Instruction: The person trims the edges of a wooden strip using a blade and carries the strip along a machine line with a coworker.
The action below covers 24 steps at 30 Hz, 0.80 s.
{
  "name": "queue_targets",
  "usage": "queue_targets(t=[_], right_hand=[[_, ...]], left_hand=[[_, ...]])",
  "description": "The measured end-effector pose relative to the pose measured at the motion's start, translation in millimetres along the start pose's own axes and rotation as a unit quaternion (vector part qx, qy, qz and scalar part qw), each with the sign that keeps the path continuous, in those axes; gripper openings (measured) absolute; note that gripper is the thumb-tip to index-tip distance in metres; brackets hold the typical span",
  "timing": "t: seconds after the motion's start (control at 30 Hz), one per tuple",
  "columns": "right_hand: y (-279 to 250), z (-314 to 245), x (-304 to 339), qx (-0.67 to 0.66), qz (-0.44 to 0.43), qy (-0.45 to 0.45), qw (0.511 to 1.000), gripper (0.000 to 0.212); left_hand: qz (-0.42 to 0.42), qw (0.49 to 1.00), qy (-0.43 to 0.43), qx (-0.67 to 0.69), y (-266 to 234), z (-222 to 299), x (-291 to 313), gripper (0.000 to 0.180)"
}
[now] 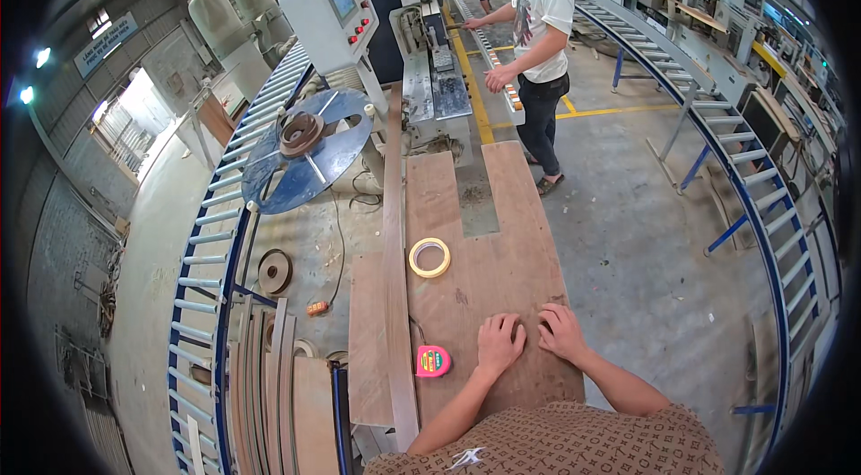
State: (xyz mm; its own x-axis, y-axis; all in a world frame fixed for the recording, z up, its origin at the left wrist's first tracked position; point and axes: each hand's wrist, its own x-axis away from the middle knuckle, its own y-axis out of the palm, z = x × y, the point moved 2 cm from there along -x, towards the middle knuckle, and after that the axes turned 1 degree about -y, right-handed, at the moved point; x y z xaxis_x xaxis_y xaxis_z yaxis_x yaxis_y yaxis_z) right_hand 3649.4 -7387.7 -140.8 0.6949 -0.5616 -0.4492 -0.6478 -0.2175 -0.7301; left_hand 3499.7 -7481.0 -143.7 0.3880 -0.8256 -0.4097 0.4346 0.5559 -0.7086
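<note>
My left hand (pixel 500 345) rests on the brown wooden board (pixel 511 233), its fingers loosely bent and a dark gap beside the thumb. Just right of it, my right hand (pixel 562 331) lies on the same board with fingers apart and slightly curled. The two hands are close but do not touch, and I see nothing held in either. A pink tape measure (pixel 433 361) lies to the left of my left hand. Farther away sits a roll of yellowish masking tape (pixel 430 258). A long narrow wooden strip (pixel 395 251) runs lengthwise along the board's left part.
Ahead stands a machine with a white control panel (pixel 334 10) and a blue disc reel (pixel 309 150). Roller conveyors flank me on the left (pixel 199 282) and right (pixel 749 156). A person in a white shirt (pixel 543 22) stands beyond the board. Wooden strips (pixel 285 385) lean at lower left.
</note>
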Motion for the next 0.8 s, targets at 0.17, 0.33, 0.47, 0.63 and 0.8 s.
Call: queue_targets(t=[0.17,0.33,0.47,0.63,0.8], right_hand=[[0.1,-0.4,-0.3,-0.001,-0.003,0.003,1.000,0.033],[0.7,-0.3,-0.3,-0.003,-0.005,0.000,1.000,0.033],[-1.2,0.1,0.1,0.003,0.002,-0.003,1.000,0.034],[0.0,-0.4,-1.7,0.006,0.003,-0.012,1.000,0.034],[-0.4,-1.1,-0.9,0.012,0.004,-0.007,1.000,0.034]], left_hand=[[-0.003,1.000,0.001,-0.001,-0.9,-0.2,0.1,0.023],[-0.008,1.000,-0.005,-0.003,-0.9,-1.4,0.1,0.024],[0.008,1.000,0.012,0.001,1.0,-1.3,-0.2,0.023],[0.006,1.000,0.011,0.003,0.6,-2.6,0.3,0.023],[0.005,1.000,0.015,-0.005,1.8,-3.0,0.4,0.023]])
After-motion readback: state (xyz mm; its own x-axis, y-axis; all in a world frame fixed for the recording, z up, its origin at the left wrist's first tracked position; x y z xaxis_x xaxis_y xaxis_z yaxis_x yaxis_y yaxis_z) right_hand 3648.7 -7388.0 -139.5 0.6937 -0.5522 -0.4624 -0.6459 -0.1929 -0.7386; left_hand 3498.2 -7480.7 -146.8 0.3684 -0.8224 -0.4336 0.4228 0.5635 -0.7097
